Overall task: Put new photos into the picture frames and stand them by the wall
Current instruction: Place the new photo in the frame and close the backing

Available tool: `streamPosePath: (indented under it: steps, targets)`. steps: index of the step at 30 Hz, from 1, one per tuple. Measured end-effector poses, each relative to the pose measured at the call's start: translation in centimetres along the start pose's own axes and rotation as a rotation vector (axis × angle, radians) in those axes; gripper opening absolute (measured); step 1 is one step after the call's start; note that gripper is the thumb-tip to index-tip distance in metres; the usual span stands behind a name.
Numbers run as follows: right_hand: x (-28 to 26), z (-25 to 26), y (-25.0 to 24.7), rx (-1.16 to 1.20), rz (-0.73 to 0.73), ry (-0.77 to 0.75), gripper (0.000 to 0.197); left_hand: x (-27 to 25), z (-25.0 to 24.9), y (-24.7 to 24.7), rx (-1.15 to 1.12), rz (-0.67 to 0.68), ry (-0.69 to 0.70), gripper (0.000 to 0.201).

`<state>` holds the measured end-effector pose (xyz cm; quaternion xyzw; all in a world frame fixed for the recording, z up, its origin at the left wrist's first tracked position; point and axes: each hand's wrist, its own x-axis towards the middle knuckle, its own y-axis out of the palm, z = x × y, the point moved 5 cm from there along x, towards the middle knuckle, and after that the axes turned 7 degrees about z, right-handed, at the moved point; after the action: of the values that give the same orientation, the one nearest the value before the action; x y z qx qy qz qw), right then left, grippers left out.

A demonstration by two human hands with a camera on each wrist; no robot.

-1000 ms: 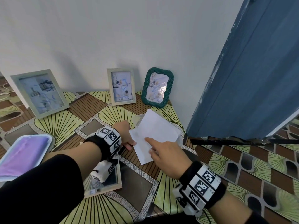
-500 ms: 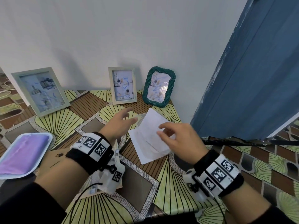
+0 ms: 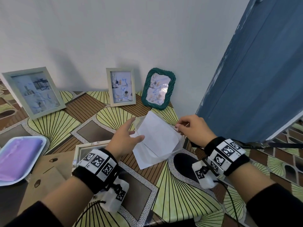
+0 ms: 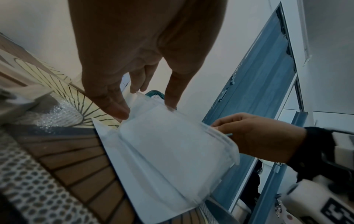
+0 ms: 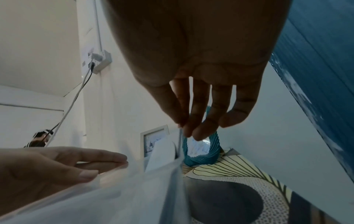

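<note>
Nearest the viewer, both forearms wear black wristbands set with white blocks printed in square black-and-white marker codes; no words or brand names can be read on them or anywhere else.

Below the left forearm a brown cardboard backing board (image 3: 49,171) lies flat on the patterned table (image 3: 173,190), and an open pale frame (image 3: 91,145) lies face-down just beyond it, partly under the wrist. At the left edge sits a white tray (image 3: 9,181) with a purple sheet in it.

The left hand (image 3: 124,141) reaches forward with straight, spread fingers and touches the left edge of a clear plastic sleeve (image 3: 165,154); its fingers do not curl round it. The right hand (image 3: 195,130) pinches the sleeve's right edge between thumb and curled fingertips (image 5: 188,130) and lifts that side off the table. Inside the sleeve are white sheets (image 3: 157,133), the new photos seen from their blank backs; one more white sheet lies flat beneath, touching the tabletop.

Farther back, three filled frames lean against the white wall (image 3: 114,30): a large grey-green frame (image 3: 32,92) at left, a small pale frame (image 3: 121,86) in the middle, and a dark green ribbed frame (image 3: 158,88) beside it. A blue door (image 3: 254,79) stands at right.
</note>
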<state>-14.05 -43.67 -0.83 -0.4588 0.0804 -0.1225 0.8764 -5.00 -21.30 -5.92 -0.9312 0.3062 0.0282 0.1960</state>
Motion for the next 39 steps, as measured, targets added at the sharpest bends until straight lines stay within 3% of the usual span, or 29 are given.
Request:
streamPosePath:
  steps: [6, 12, 20, 28, 33, 39]
  targets:
    - [0.0, 0.5, 0.8, -0.006, 0.031, 0.003, 0.004, -0.2, 0.1, -0.1, -0.007, 0.005, 0.002, 0.082]
    - [0.0, 0.7, 1.5, -0.199, 0.004, 0.004, 0.014, -0.4, 0.0, -0.2, 0.018, 0.021, 0.007, 0.082]
    - [-0.6, 1.7, 1.0, -0.395, -0.134, -0.057, 0.015, -0.4, -0.2, -0.2, 0.046, 0.025, 0.004, 0.083]
    - [-1.5, 4.2, -2.7, -0.339, -0.241, -0.119, 0.015, -0.4, -0.4, -0.3, 0.081, 0.026, 0.048, 0.075]
    - [-1.4, 6.8, -6.5, -0.329, -0.380, -0.214, 0.014, -0.4, -0.2, -1.0, 0.059, 0.033, 0.041, 0.078]
    - [-1.3, 7.3, -7.1, -0.074, -0.516, -0.262, 0.012, -2.0, -1.6, -3.9, -0.103, -0.107, 0.164, 0.070]
